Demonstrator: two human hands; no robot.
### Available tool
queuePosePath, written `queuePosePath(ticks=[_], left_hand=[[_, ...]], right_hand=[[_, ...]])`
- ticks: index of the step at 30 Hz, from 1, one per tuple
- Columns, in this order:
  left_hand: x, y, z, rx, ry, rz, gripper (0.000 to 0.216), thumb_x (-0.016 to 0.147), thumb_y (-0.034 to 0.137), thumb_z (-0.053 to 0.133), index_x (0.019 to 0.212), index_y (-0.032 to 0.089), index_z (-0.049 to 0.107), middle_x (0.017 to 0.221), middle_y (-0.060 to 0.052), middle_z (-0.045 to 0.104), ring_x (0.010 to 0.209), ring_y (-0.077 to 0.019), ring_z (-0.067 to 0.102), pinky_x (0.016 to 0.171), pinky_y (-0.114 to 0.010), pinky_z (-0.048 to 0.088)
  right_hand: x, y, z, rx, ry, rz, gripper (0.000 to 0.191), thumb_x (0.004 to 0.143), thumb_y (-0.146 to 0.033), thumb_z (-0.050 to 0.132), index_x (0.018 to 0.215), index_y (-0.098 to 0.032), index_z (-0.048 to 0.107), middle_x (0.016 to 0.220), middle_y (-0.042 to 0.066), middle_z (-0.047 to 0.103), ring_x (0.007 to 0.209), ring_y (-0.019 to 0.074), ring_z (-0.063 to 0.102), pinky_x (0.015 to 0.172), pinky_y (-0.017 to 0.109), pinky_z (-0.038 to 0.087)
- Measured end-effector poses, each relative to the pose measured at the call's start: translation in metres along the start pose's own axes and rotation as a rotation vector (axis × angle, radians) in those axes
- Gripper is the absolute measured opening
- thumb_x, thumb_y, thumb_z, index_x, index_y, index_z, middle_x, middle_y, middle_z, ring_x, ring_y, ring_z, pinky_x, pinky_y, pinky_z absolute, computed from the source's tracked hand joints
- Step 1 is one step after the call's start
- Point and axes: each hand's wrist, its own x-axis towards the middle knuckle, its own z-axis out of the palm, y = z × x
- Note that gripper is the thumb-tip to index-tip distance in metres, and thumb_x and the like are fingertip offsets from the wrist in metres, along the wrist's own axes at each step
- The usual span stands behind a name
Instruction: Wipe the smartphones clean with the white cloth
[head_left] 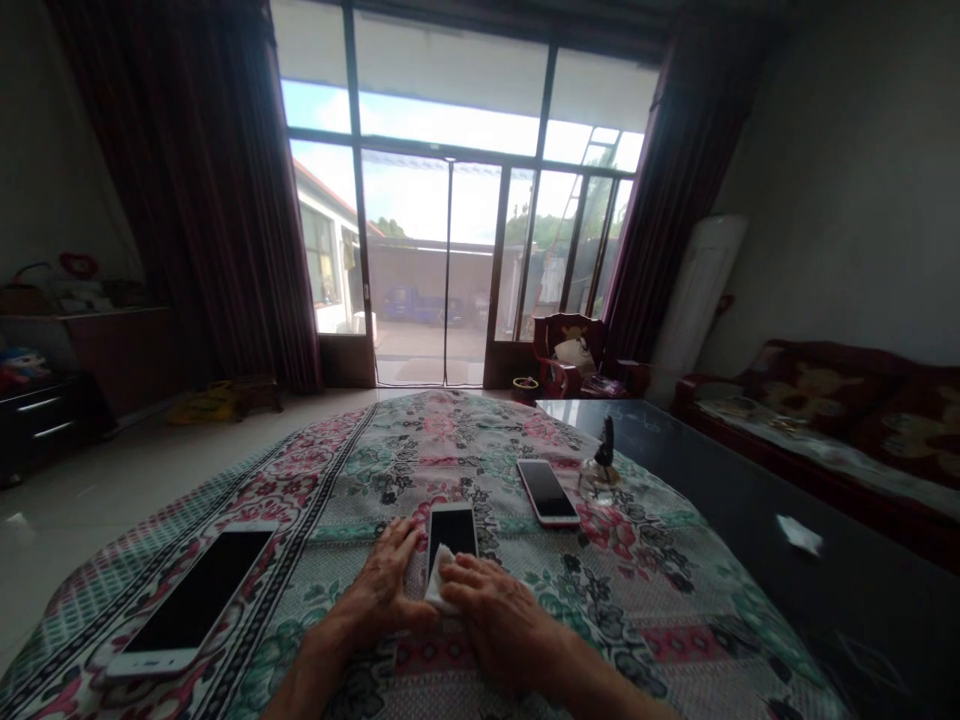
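Observation:
A white-framed phone [452, 530] lies face up on the flowered cloth [637, 600] right in front of me. My left hand [386, 590] rests along its left edge with the fingers laid flat against it. My right hand [491, 610] lies over the phone's near end and presses a small white cloth [441, 580] onto the screen. A second phone [547, 492] lies to the right and further off. A larger white phone [191, 600] lies at the near left.
A small glass bottle with a dark top [600, 470] stands beside the second phone. To the right is a dark glass table [750, 500] with a white scrap [799, 535]. Further right stands a red sofa [825, 420]. Sliding glass doors [450, 270] face me.

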Motion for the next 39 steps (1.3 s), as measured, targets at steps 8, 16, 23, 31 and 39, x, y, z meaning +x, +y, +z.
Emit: queuePosePath(ticks=[8, 16, 23, 31, 39], left_hand=[[0.001, 0.0, 0.0, -0.003, 0.018, 0.028, 0.102, 0.049, 0.045, 0.084, 0.138, 0.013, 0.046, 0.151, -0.02, 0.033, 0.142, -0.0369, 0.021, 0.116, -0.053, 0.021], [0.001, -0.007, 0.004, -0.033, 0.058, 0.038, 0.102, 0.046, 0.046, 0.086, 0.136, 0.014, 0.048, 0.149, -0.02, 0.036, 0.141, -0.0377, 0.025, 0.116, -0.051, 0.024], [-0.001, -0.004, 0.003, -0.057, 0.083, 0.032, 0.103, 0.044, 0.046, 0.087, 0.135, 0.016, 0.05, 0.148, -0.019, 0.038, 0.139, -0.0378, 0.028, 0.115, -0.052, 0.025], [-0.002, 0.003, -0.005, -0.042, 0.044, 0.017, 0.099, 0.049, 0.05, 0.084, 0.134, 0.015, 0.051, 0.149, -0.019, 0.038, 0.14, -0.0365, 0.027, 0.115, -0.051, 0.024], [-0.001, 0.006, -0.007, -0.01, 0.045, 0.031, 0.08, 0.053, 0.043, 0.083, 0.125, 0.018, 0.06, 0.148, -0.016, 0.041, 0.139, -0.0355, 0.029, 0.114, -0.051, 0.026]], right_hand=[[0.057, 0.037, 0.01, -0.07, 0.094, 0.145, 0.037, 0.083, -0.009, 0.043, 0.112, -0.019, 0.062, 0.128, 0.006, 0.059, 0.123, 0.0198, 0.048, 0.107, 0.033, 0.032], [0.078, 0.048, 0.015, -0.09, 0.091, 0.216, 0.04, 0.081, -0.007, 0.043, 0.114, -0.017, 0.063, 0.13, 0.01, 0.058, 0.125, 0.023, 0.047, 0.108, 0.039, 0.032], [0.014, 0.021, 0.001, 0.031, 0.047, -0.02, 0.043, 0.082, -0.009, 0.042, 0.119, -0.021, 0.062, 0.133, 0.005, 0.057, 0.13, 0.0208, 0.044, 0.11, 0.036, 0.033], [-0.018, 0.034, 0.002, -0.007, 0.171, 0.17, 0.047, 0.077, -0.006, 0.044, 0.118, -0.019, 0.063, 0.135, 0.006, 0.055, 0.128, 0.0231, 0.046, 0.111, 0.041, 0.032], [-0.001, 0.033, 0.012, -0.036, 0.176, 0.476, 0.055, 0.077, -0.003, 0.04, 0.13, -0.014, 0.054, 0.141, 0.012, 0.049, 0.134, 0.025, 0.039, 0.112, 0.043, 0.028]])
